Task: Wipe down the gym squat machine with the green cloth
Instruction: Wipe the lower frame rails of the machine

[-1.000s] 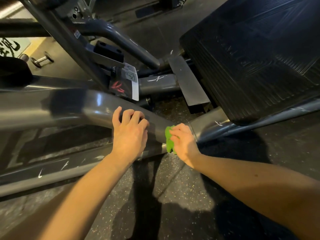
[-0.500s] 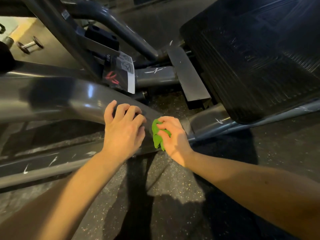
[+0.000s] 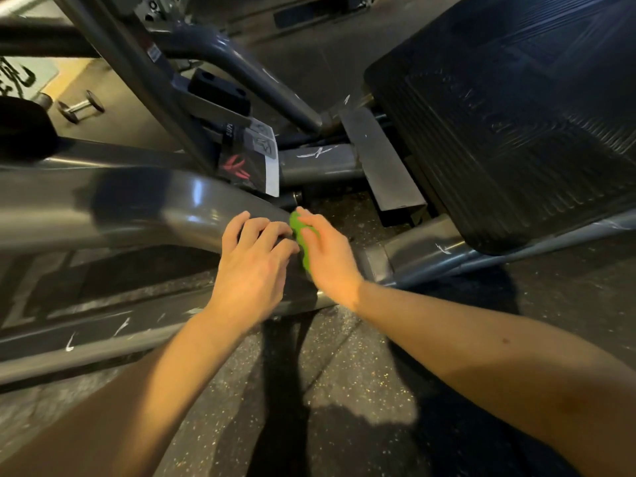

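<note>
The squat machine's thick grey curved frame tube [image 3: 144, 208] runs from the left to the middle of the head view. My right hand [image 3: 328, 256] presses the green cloth [image 3: 300, 239] against that tube, and only a strip of cloth shows under the fingers. My left hand [image 3: 253, 266] rests right beside it on the tube, fingers curled over the top and holding nothing. The two hands almost touch. The machine's black ribbed footplate [image 3: 516, 125] fills the upper right.
A lower grey base rail [image 3: 86, 342] with white scratches runs along the floor at left. A label plate with red marks [image 3: 246, 165] sits behind the tube. A small dumbbell [image 3: 81, 106] lies on the floor at far left. Speckled rubber flooring [image 3: 309, 390] lies below my arms.
My right hand has slid the green cloth up and to the left along the tube, closing the gap to my left hand. The left hand has stayed on the tube.
</note>
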A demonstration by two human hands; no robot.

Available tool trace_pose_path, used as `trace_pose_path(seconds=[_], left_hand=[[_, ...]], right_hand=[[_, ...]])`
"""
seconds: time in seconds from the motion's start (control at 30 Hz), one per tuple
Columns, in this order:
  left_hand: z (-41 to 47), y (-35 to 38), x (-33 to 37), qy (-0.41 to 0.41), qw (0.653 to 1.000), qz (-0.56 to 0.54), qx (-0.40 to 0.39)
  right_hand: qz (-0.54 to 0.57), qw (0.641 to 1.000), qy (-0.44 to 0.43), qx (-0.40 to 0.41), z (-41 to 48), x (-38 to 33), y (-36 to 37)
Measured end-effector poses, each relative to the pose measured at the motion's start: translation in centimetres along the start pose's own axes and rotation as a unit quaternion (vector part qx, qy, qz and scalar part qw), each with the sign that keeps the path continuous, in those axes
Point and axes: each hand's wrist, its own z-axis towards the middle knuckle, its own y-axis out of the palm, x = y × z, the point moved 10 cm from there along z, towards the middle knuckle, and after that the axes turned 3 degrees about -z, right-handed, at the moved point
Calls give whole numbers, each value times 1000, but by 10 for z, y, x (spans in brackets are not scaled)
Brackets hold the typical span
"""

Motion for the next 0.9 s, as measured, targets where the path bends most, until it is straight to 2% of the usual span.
trace_pose_path(seconds=[0.1,0.17,0.3,0.37,0.43,0.5,0.6,0.63,0.7,0.8,0.83,0.9], left_hand=[[0,-6,-1,6,1000,-13,15],[0,-6,-1,11,1000,-10,12],[-2,4,2,10,1000,20,-13],[1,15,7,-2,998,37,-42],[7,28,19,-11,996,44,-81],[14,42,35,-8,992,46,-118],[19,64,57,0,982,52,-182],[19,71,61,3,980,53,-192],[21,80,63,0,977,59,-205],[23,83,63,-3,978,59,-201],[23,83,62,-2,978,57,-201],[22,83,60,4,979,50,-195]], right_hand=[[-14,997,-66,-26,-20,-6,11],[-41,997,-59,-42,-26,18,6],[-25,998,22,-46,-47,55,-7],[-114,989,79,-43,-54,84,-26],[-233,961,137,-52,-63,107,-56],[-275,951,134,-35,-64,110,-84],[-260,963,60,30,-46,78,-129],[-302,952,50,28,-36,73,-143],[-408,906,108,2,-22,91,-170],[-531,843,81,0,-39,107,-176],[-541,839,62,-4,-48,108,-165],[-507,859,55,-40,-62,108,-131]])
